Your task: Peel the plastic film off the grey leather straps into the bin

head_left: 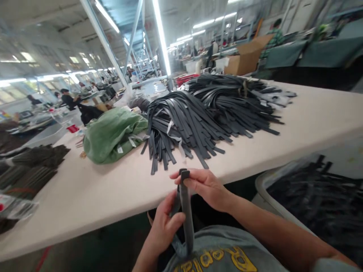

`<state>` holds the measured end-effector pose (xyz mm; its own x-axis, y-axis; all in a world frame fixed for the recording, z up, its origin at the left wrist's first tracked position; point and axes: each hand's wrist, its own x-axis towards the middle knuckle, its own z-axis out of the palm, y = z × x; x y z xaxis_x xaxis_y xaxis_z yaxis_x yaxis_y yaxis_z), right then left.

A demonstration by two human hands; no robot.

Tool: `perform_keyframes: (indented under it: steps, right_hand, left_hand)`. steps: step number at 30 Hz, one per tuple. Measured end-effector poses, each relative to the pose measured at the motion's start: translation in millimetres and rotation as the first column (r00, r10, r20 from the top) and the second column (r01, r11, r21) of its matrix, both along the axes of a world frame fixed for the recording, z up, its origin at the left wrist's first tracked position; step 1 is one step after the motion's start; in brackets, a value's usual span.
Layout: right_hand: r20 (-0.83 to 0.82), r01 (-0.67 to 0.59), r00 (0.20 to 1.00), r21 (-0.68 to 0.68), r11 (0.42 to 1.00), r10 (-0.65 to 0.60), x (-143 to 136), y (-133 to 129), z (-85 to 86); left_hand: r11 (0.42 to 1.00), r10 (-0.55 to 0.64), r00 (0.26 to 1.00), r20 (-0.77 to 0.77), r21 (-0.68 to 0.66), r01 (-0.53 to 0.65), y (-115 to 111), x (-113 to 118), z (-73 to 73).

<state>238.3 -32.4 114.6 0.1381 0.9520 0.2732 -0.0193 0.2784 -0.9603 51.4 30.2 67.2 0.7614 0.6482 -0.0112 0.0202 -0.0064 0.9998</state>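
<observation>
Dark grey flat straps [187, 215] hang upright in front of my body, just off the table's front edge. My right hand [205, 187] pinches their upper ends, thumb on the near side and fingers behind. Lower down, my left hand [166, 223] is closed round the straps, its thumb resting against the side. Two strap ends show one behind the other at the top; the lower part curves down by my shirt. On the table beyond lies a big heap of similar dark straps [184, 117], draped in bundles, with a white tie among them.
The pale table [119, 196] slants across the view. A green cloth bundle [113, 134] sits left of the heap, and stacked dark fabric pieces [34, 166] lie far left. At lower right stands a tub [266, 192] full of dark strips. A cardboard box [242, 60] is behind; people work in the distance.
</observation>
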Motion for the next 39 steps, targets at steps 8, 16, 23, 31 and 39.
perform_keyframes:
  steps: [8,16,23,31,39]
  right_hand:
    - [-0.133,0.271,0.958,0.14,0.952,-0.253,21,-62,-2.7]
    - [-0.24,0.628,0.777,0.22,0.747,-0.582,75,-130,-14.4]
    - [0.106,0.888,0.055,0.449,0.097,-0.993,178,-214,-5.9]
    - [0.544,0.717,-0.495,0.697,0.036,-0.678,244,-248,-35.4]
    - [0.716,0.691,0.253,0.337,0.639,-0.651,184,-96,-80.2]
  left_hand:
    - [0.895,-0.142,0.966,-0.215,0.388,0.218,-27,65,-26.5]
    - [0.673,-0.622,0.721,-0.307,0.261,0.692,-57,96,-71.9]
    - [0.915,-0.375,0.862,-0.34,0.013,0.403,-26,73,-97.8]
    - [0.958,-0.196,0.917,-0.347,-0.268,0.103,-19,35,-114.2]
    - [0.922,-0.191,0.935,-0.299,-0.38,0.066,-19,28,-125.7]
